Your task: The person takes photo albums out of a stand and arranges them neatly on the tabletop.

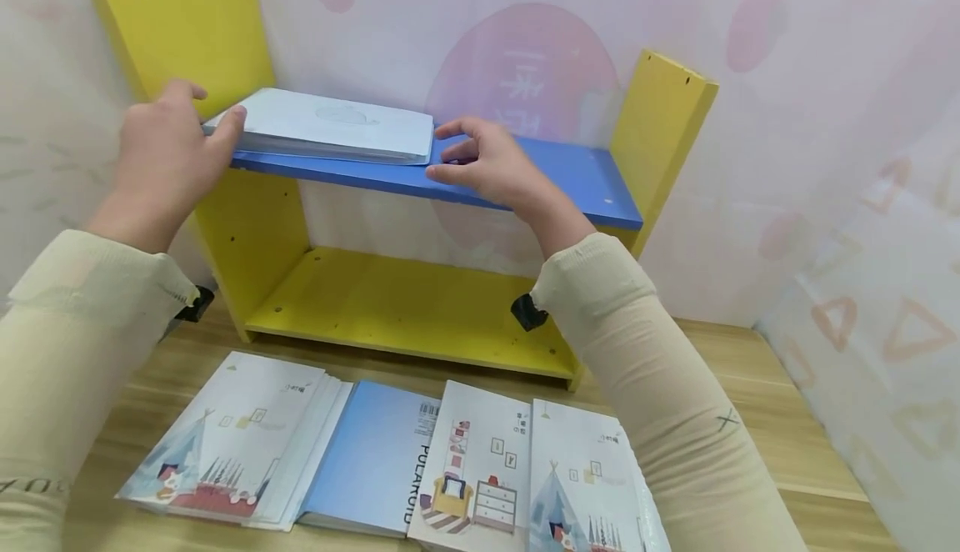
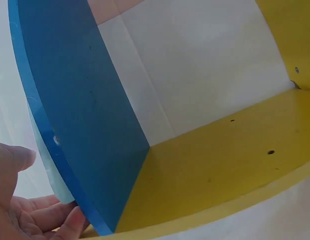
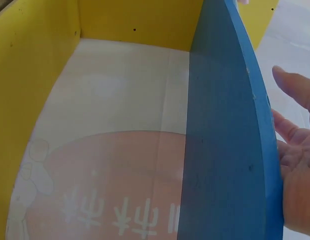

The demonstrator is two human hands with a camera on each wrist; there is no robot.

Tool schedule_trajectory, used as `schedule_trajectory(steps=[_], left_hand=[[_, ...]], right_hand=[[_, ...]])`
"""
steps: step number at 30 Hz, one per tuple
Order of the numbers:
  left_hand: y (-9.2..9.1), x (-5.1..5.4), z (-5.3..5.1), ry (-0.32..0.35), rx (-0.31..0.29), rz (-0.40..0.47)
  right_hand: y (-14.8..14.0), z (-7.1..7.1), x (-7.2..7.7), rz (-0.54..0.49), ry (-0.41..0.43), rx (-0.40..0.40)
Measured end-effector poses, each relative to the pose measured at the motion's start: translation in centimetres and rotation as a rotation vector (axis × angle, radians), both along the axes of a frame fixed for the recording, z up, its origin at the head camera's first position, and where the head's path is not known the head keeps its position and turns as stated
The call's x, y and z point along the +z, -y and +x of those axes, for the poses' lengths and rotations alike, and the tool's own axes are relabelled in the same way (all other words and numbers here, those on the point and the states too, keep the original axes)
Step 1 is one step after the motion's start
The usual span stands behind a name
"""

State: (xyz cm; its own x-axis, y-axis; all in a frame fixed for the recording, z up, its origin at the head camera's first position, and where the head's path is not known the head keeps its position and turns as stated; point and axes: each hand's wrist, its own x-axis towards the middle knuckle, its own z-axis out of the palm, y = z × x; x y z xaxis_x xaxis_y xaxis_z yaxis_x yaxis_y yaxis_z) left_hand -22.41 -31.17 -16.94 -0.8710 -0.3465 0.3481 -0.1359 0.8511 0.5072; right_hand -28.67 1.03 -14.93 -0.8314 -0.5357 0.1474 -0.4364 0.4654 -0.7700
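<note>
A white album [image 1: 330,122] with a faint grey drawing on its cover lies flat on the left part of the blue shelf board [image 1: 558,170]. My left hand [image 1: 168,156] is at its left end, thumb stretched towards the cover's front corner. In the left wrist view, the fingers of the left hand [image 2: 37,215] are by the album's pale edge [image 2: 47,160] and the blue board's end. My right hand [image 1: 491,160] is at the album's right end, fingers loosely bent; contact cannot be made out. The right wrist view shows the right hand [image 3: 297,145] beside the blue board, holding nothing.
Yellow side panels [image 1: 663,139] rise at both ends of the blue board, above a yellow bottom shelf [image 1: 405,306]. On the wooden table [image 1: 757,406] in front lie white illustrated albums [image 1: 225,444] at left and right [image 1: 480,460], with a blue POLAROID album [image 1: 367,452] between them.
</note>
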Motion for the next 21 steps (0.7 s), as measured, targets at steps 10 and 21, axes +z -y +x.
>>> schedule_trajectory(steps=[10, 21], left_hand=[[-0.9, 0.5, -0.8, 0.07, 0.009, -0.024], [-1.0, 0.4, -1.1, 0.065, 0.045, -0.015]], right_hand=[[0.3, -0.6, 0.2, 0.06, 0.0, 0.035], [1.7, -0.9, 0.4, 0.076, 0.022, 0.035]])
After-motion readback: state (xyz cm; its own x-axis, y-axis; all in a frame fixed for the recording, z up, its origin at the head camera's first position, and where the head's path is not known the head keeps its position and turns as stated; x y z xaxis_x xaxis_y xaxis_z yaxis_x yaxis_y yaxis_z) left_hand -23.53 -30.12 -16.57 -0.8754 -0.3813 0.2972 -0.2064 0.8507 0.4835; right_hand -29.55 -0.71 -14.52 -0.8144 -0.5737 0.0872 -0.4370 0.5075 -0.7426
